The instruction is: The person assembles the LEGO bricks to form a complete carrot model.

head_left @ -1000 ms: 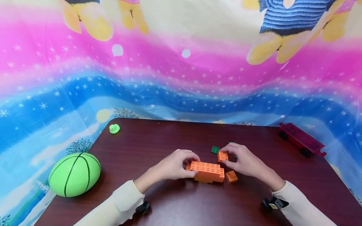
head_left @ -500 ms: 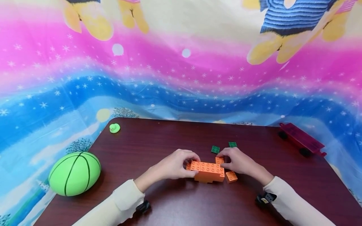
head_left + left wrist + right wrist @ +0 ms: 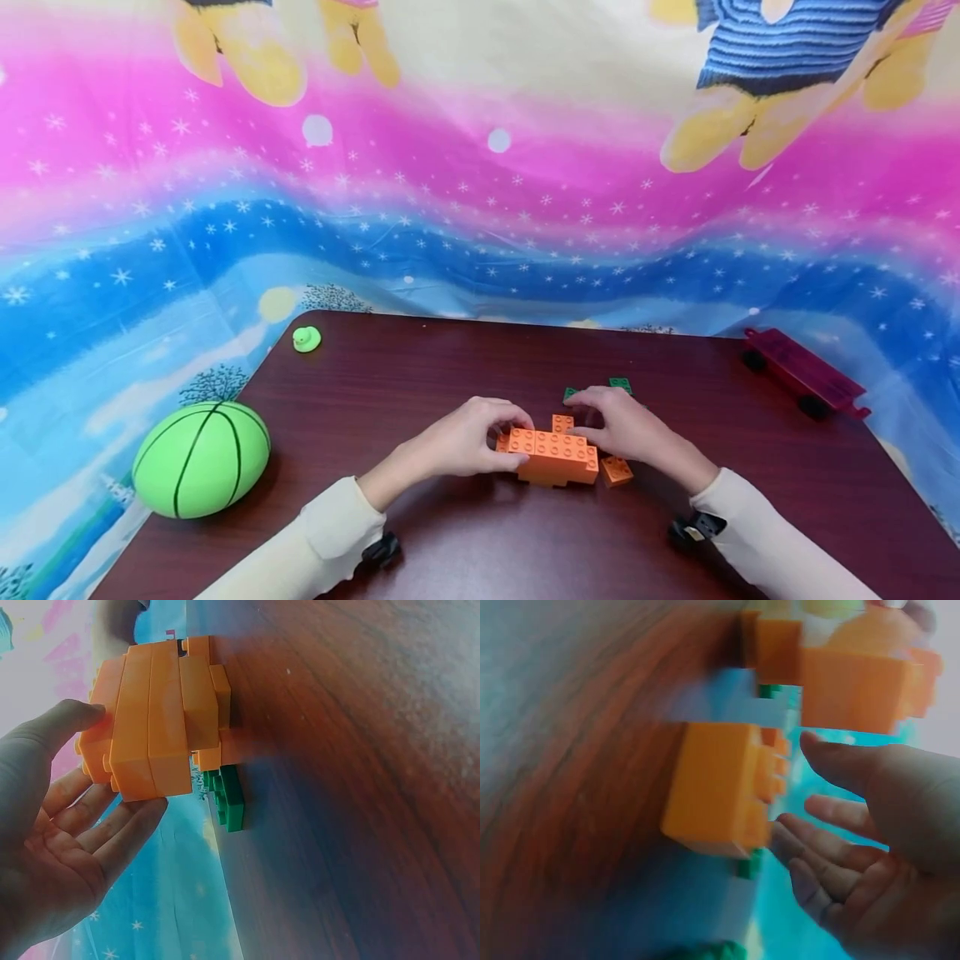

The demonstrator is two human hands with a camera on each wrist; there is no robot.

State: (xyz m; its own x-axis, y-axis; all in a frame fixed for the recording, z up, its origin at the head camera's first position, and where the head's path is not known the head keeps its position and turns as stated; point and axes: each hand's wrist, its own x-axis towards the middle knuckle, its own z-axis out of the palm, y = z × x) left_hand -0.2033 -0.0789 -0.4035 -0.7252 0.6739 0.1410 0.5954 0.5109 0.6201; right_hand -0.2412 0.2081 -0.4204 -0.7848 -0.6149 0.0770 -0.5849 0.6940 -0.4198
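Dark table point(image 3: 450, 542) | stacked, studded orange block point(image 3: 557, 468) | left hand point(image 3: 471, 435) gripping it | right hand point(image 3: 621, 423) unclenched

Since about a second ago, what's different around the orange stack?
The small orange brick that the right hand was pinching has moved left, now behind the stack's middle; whether they touch, I can't tell. The right hand shifted left too and has let go, its thumb and fingers apart. Unchanged: the left hand holds the orange stack, and the orange brick at its right end lies where it was.
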